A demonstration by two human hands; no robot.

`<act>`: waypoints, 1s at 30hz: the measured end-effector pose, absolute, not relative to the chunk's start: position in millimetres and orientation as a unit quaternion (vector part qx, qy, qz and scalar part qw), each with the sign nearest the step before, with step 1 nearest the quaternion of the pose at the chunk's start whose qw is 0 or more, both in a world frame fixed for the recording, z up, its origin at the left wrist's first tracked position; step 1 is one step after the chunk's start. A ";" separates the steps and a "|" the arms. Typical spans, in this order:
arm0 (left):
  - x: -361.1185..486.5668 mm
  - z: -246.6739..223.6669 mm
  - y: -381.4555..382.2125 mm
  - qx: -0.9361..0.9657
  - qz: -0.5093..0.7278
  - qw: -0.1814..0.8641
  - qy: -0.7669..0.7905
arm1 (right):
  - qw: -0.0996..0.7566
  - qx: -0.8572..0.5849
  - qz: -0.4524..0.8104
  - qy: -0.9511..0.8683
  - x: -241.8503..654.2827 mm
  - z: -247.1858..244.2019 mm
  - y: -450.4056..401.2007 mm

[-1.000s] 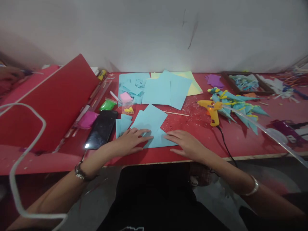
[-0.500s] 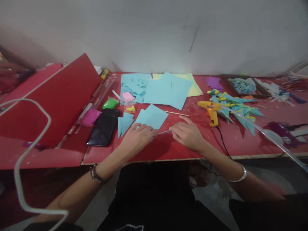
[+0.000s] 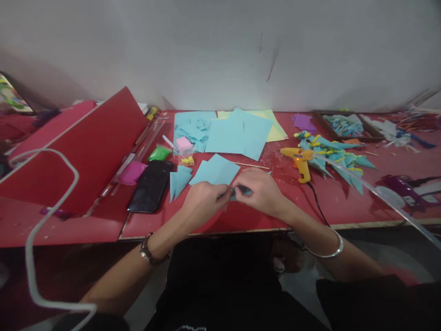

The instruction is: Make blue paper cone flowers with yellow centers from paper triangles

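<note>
- A matte grey wall [image 3: 206, 55], marked with dark scratches, is seen behind everything; clock directions are given from the joined hands.
- A smooth red table [image 3: 210, 223] is spread below it, flecked with scraps at 1 o'clock.
- A flat, stiff red board [image 3: 89, 151] with a pale edge is tilted up at 10 o'clock.
- Flat blue sheets [image 3: 225, 135], crisp-edged, are overlapped on pale yellow paper [image 3: 279, 132] at 12 o'clock; nearer blue sheets [image 3: 217, 169] are laid at 11.
- At 2 o'clock, pointed blue paper cones [image 3: 339, 161] are clustered, dotted with yellow.
- The left hand [image 3: 206, 200] is closed in a pinch, its fingertips pressed to the held blue paper [image 3: 234, 195].
- The same paper is gripped in the curled fingers of the right hand [image 3: 263, 191]; it is kept low, just above the table's near edge, mostly covered.
- A glossy black phone [image 3: 150, 186] is placed at 9 o'clock, with folded blue triangles [image 3: 179, 180] just beside it.
- A hard yellow glue gun [image 3: 299, 163], its light lit orange, is rested at 2 o'clock.
- Soft-looking pink [image 3: 132, 173] and green packets [image 3: 159, 152] are set between 9 and 10.
- Half a second earlier, the hands were held apart, the paper's thin edge stretched between them; now they have been brought together and the paper bunched.
</note>
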State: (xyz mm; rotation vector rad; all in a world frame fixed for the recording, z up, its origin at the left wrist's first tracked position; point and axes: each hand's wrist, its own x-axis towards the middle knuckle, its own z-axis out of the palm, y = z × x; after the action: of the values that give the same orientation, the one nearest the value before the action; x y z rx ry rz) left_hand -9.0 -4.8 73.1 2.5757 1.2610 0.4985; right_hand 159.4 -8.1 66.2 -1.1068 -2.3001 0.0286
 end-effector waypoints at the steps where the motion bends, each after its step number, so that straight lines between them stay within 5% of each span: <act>1: -9.7 74.0 -5.9 0.874 0.165 0.146 0.433 | 0.290 -0.421 0.023 -0.859 159.9 65.4 -8.3; 11: -23.4 80.5 -7.8 0.852 0.144 0.257 0.433 | 0.282 -0.479 0.097 -0.826 187.3 60.0 -4.5; 24: -34.2 82.3 -3.6 0.868 0.110 0.180 0.450 | 0.274 -0.561 0.036 -0.780 219.3 59.4 5.3; 30: -38.4 81.8 -1.6 0.875 0.121 0.183 0.431 | 0.353 -0.482 0.059 -0.799 206.7 69.2 -3.8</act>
State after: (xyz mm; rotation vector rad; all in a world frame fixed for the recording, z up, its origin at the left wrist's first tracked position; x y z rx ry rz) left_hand -38.4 -1.6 81.8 2.4690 1.2174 0.3417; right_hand 206.7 -3.8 69.2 -1.2478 -2.0676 0.1516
